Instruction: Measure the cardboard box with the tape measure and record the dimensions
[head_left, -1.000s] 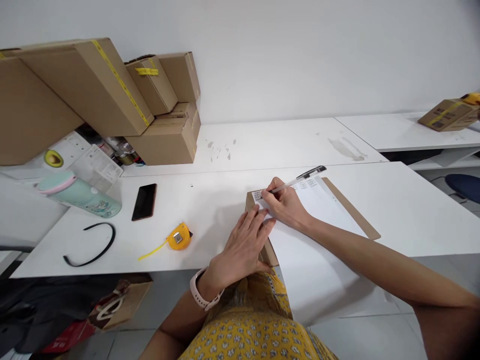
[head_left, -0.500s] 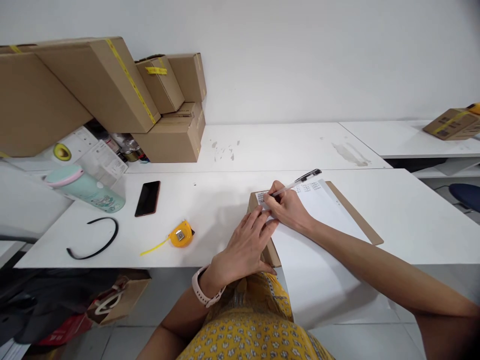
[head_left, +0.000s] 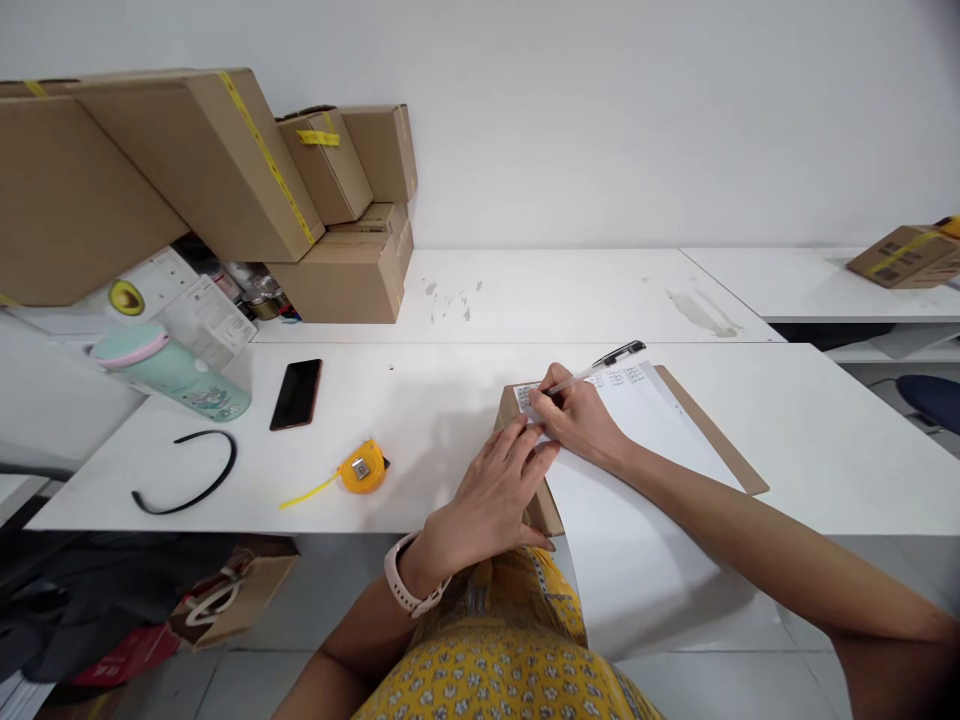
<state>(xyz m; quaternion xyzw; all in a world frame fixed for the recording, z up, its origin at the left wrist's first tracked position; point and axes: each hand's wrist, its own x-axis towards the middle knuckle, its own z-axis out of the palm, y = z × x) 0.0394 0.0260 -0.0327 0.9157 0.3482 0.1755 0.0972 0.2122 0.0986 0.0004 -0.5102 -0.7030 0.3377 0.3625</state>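
Observation:
My right hand pinches a clear pen with a black cap, its tip on a printed label at the far end of a small cardboard box. My left hand lies flat on the box's top, fingers stretched out, holding it down at the table's near edge. A white sheet on a brown clipboard lies just right of the box, under my right forearm, and hangs over the table edge.
A yellow tape measure, a black phone, a black band and a mint bottle lie on the white table to the left. Stacked cardboard boxes stand at the back left. Another box sits far right.
The view has shifted slightly. Both hands stay on the box; the pen tip has moved very little on the label.

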